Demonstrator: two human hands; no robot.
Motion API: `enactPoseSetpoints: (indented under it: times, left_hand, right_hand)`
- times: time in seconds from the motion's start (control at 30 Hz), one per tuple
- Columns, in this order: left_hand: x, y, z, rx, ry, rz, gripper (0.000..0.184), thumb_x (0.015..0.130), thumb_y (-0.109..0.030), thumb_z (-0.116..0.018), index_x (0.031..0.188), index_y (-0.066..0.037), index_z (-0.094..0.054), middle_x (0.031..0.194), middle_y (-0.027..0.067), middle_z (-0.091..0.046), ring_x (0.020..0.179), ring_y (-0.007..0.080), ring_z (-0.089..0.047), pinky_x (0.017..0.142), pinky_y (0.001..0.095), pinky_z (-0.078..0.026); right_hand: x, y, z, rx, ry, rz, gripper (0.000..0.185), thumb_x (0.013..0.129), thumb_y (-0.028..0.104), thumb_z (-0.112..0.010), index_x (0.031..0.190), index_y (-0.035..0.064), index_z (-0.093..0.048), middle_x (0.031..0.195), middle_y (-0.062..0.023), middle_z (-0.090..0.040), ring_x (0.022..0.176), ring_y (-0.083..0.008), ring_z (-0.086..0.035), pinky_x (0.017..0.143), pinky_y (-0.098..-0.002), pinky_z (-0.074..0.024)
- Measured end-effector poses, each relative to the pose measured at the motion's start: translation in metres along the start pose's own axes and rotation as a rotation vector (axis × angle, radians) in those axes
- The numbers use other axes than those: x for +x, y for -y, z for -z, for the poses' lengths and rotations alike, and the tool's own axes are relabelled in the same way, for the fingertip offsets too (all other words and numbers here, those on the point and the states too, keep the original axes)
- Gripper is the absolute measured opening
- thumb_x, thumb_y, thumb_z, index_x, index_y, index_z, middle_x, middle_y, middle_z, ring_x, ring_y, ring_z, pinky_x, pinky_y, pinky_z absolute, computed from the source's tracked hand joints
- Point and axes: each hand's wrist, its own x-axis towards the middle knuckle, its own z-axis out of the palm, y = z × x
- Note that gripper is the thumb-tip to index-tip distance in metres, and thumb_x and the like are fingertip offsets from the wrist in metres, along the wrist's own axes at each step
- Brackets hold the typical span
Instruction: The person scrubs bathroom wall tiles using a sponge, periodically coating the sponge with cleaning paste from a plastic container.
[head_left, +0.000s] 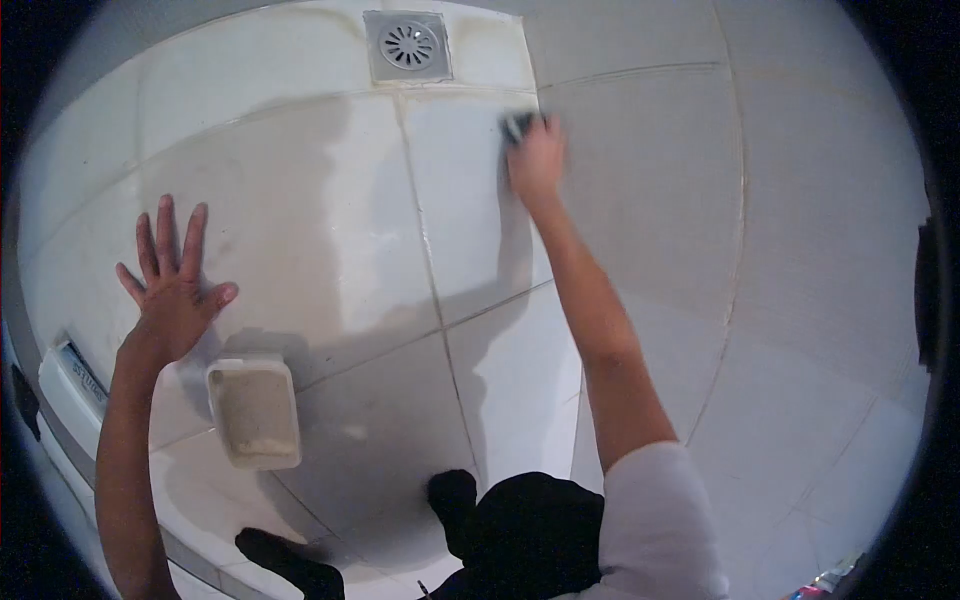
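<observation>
My left hand [173,290] lies flat on the pale floor tiles [270,210] at the left, its fingers spread and nothing held. Near the edge where the floor meets the tiled wall, my right hand [537,158] is closed on a dark object [518,127], blurred by motion and too small to name. Below my left hand stands a white tub [296,410] with cloudy, beige contents. A metal floor drain [409,46] with a round slotted grate lies up and to the left of my right hand.
The tiled wall [650,200] rises along the right side. A white object with a dark label [82,375] is at the left edge, beside my left forearm. My feet in dark coverings [453,495] are at the bottom. A colourful item [825,580] shows at bottom right.
</observation>
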Motion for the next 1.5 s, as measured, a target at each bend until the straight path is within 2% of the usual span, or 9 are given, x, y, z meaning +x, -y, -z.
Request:
enactPoseSetpoints:
  times: [0.27, 0.33, 0.37, 0.67, 0.87, 1.0, 1.3, 1.43, 1.5]
  left_hand:
    - [0.002, 0.004, 0.004, -0.014, 0.018, -0.024, 0.097, 0.073, -0.073, -0.051, 0.149, -0.032, -0.006, 0.155, 0.0048, 0.013, 0.141, 0.0378, 0.011, 0.096, 0.0766, -0.001]
    - [0.000, -0.001, 0.009, -0.093, 0.083, 0.001, 0.092, 0.078, -0.050, -0.064, 0.148, -0.034, -0.006, 0.155, 0.0029, 0.015, 0.141, 0.0353, 0.015, 0.099, 0.0745, 0.000]
    - [0.002, 0.003, 0.003, -0.055, 0.054, -0.025, 0.096, 0.074, -0.072, -0.052, 0.149, -0.032, -0.006, 0.155, 0.0049, 0.013, 0.141, 0.0378, 0.012, 0.096, 0.0768, -0.001]
    - [0.003, 0.007, 0.003, -0.082, 0.081, -0.039, 0.101, 0.073, -0.066, -0.060, 0.149, -0.033, -0.002, 0.155, 0.0048, 0.017, 0.140, 0.0379, 0.015, 0.096, 0.0768, -0.001]
    - [0.002, 0.005, 0.011, -0.121, 0.133, -0.037, 0.099, 0.073, -0.070, -0.056, 0.149, -0.033, -0.004, 0.155, 0.0060, 0.016, 0.140, 0.0392, 0.016, 0.095, 0.0776, -0.001]
    - [0.003, 0.005, 0.009, -0.131, 0.119, -0.038, 0.100, 0.073, -0.066, -0.060, 0.149, -0.033, -0.003, 0.155, 0.0062, 0.016, 0.140, 0.0397, 0.015, 0.094, 0.0781, -0.002]
    - [0.002, 0.004, 0.017, -0.143, 0.163, -0.031, 0.096, 0.077, -0.056, -0.063, 0.148, -0.035, -0.002, 0.154, 0.0062, 0.016, 0.139, 0.0400, 0.016, 0.097, 0.0763, 0.000]
    - [0.004, 0.003, 0.010, -0.095, 0.135, -0.023, 0.101, 0.071, -0.068, -0.059, 0.148, -0.034, -0.003, 0.155, 0.0059, 0.016, 0.140, 0.0408, 0.013, 0.096, 0.0775, -0.003]
    - [0.003, 0.002, 0.020, -0.134, 0.189, -0.008, 0.096, 0.077, -0.054, -0.064, 0.148, -0.036, -0.001, 0.154, 0.0047, 0.018, 0.140, 0.0388, 0.015, 0.098, 0.0758, -0.001]
  right_hand:
    - [-0.049, -0.014, 0.024, -0.220, 0.066, 0.172, 0.031, 0.076, 0.009, -0.063, 0.103, -0.0039, -0.057, 0.114, -0.0181, -0.050, 0.105, -0.0361, -0.050, 0.091, -0.0456, -0.0438]
    - [-0.099, -0.032, 0.013, -0.152, 0.014, -0.027, 0.030, 0.072, 0.006, -0.064, 0.100, -0.0030, -0.057, 0.112, -0.0194, -0.050, 0.104, -0.0356, -0.051, 0.089, -0.0444, -0.0446]
    - [-0.089, -0.029, 0.013, -0.151, 0.010, -0.021, 0.030, 0.072, 0.006, -0.064, 0.100, -0.0030, -0.057, 0.112, -0.0194, -0.050, 0.104, -0.0356, -0.051, 0.089, -0.0444, -0.0446]
    - [0.060, 0.028, -0.010, 0.015, -0.091, -0.078, 0.022, 0.078, 0.017, -0.064, 0.092, -0.0004, -0.064, 0.110, -0.0178, -0.053, 0.101, -0.0367, -0.055, 0.086, -0.0441, -0.0467]
    - [-0.056, -0.012, 0.040, -0.284, 0.301, -0.097, 0.030, 0.083, 0.013, -0.055, 0.111, 0.0013, -0.058, 0.116, -0.0117, -0.054, 0.107, -0.0330, -0.051, 0.088, -0.0435, -0.0469]
    - [-0.003, 0.016, 0.123, -0.386, -0.216, 0.505, 0.032, 0.084, 0.014, -0.051, 0.112, 0.0024, -0.059, 0.124, -0.0064, -0.055, 0.115, -0.0320, -0.047, 0.103, -0.0500, -0.0340]
    - [-0.126, -0.079, 0.102, -0.849, 0.202, 0.599, 0.040, 0.088, 0.020, -0.047, 0.126, 0.0093, -0.056, 0.143, -0.0045, -0.042, 0.138, -0.0238, -0.026, 0.112, -0.0555, -0.0137]
    - [-0.053, -0.054, 0.107, -0.816, 0.046, 0.623, 0.039, 0.088, 0.018, -0.047, 0.124, 0.0105, -0.057, 0.139, -0.0039, -0.045, 0.135, -0.0225, -0.031, 0.111, -0.0555, -0.0176]
    - [0.012, -0.029, 0.069, -0.792, -0.044, 0.637, 0.038, 0.087, 0.017, -0.048, 0.122, 0.0086, -0.058, 0.136, -0.0041, -0.048, 0.132, -0.0232, -0.034, 0.109, -0.0553, -0.0202]
